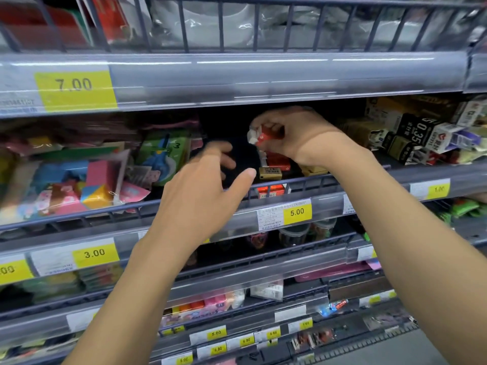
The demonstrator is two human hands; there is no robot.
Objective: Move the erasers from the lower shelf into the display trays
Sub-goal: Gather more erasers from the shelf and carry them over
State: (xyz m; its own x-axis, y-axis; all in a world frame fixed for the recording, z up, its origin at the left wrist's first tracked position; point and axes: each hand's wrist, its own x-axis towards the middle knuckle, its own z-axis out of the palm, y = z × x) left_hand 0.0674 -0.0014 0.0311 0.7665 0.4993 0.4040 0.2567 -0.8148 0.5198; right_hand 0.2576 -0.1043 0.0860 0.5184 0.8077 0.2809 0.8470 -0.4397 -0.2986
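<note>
Head view: right hand [287, 135] pinches a small red-sleeved eraser [263, 135] with white end exposed, held above the shelf tray [303, 184], where more red erasers [271, 191] sit against the front rail. Left hand [203, 191] hovers just beside, fingers spread and loose, holding nothing. Eraser looks light, firm, slightly rubbery; card sleeve may slip, so grip across the sleeve's flat sides. Motion blur on left fingers.

We cannot read the blurred colourful packs [79, 180] at left; the right hand [292, 135] hides most of its red eraser [264, 137].
</note>
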